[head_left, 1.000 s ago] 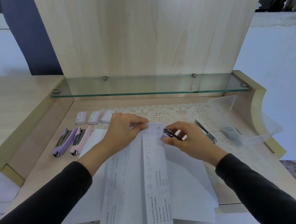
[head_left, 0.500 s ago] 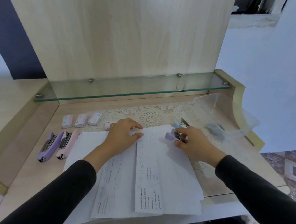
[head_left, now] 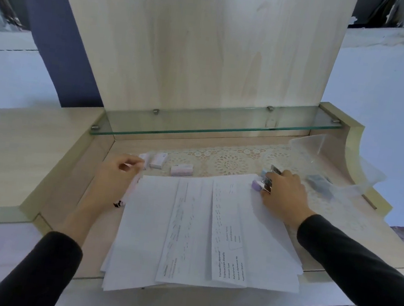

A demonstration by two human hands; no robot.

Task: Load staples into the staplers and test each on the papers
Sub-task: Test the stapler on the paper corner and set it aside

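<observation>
1. Fingers of the right hand curl round the lilac stapler, right of centre, at the upper right corner of the papers; a test clinch, I'd say
2. Left hand hangs curled at the sheets' left edge, over a pink stapler; whether it grips, I cannot tell
3. Next calls for a firm squeeze, then a look at the staple
4. Stapler is small, pastel, bare metal showing on top

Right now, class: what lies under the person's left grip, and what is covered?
Under the left grip lies a pink stapler; only its long edge and dark near end show, beside the papers. The rest of it, and anything else beneath the palm, is covered.
</observation>
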